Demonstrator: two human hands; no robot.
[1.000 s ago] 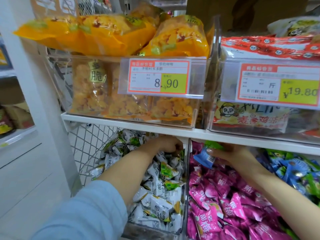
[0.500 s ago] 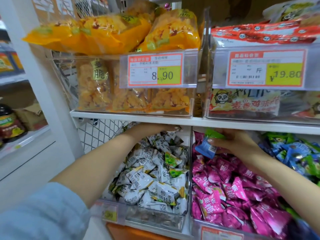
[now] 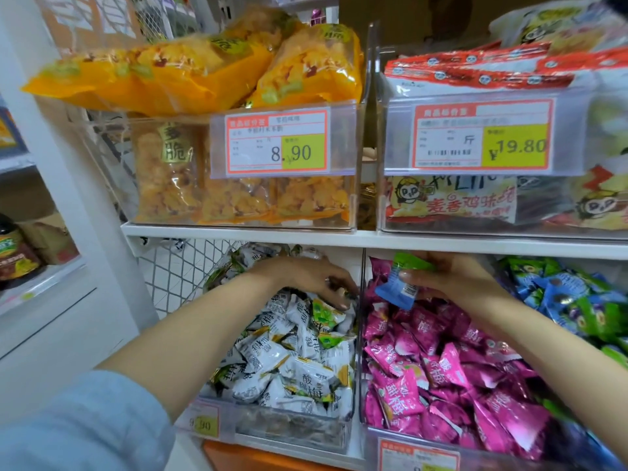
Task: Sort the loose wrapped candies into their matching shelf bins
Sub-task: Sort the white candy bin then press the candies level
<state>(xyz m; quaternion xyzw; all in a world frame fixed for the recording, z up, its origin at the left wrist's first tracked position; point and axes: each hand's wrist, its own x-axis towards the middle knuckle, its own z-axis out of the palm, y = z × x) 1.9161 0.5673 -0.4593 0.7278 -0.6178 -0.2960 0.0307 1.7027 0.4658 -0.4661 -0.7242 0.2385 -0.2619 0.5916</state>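
Both hands work the lower shelf of a shop display: the right hand [image 3: 452,280] is closed in a pinch on two stray candies, a blue-wrapped candy [image 3: 396,294] and a green-wrapped candy [image 3: 413,261], held above the back of the pink candy bin [image 3: 373,426]. The left hand [image 3: 306,278] reaches palm-down into the white candy bin [image 3: 292,433], fingers curled among the white-and-green wrappers near the divider between the two bins; whether it has closed on a piece cannot be told, since the fingertips are sunk in the pile. The blue candy hangs from the right fingers with its long axis tilted, lower end pointing down and to the person's left, just over the pink wrappers and not among them. Neither held piece matches the pink stock beneath. The blue and green candy bin [image 3: 577,307], the likely home for both, lies to the person's right of the pink bin, beside the right forearm, so the right hand is the nearer and already holds them; the coming move looks like a short carry rightward across the bin wall before letting go. On the shelf above sit clear bins of orange snack bags [image 3: 306,73] and a price tag [image 3: 277,144] reading 8.90.
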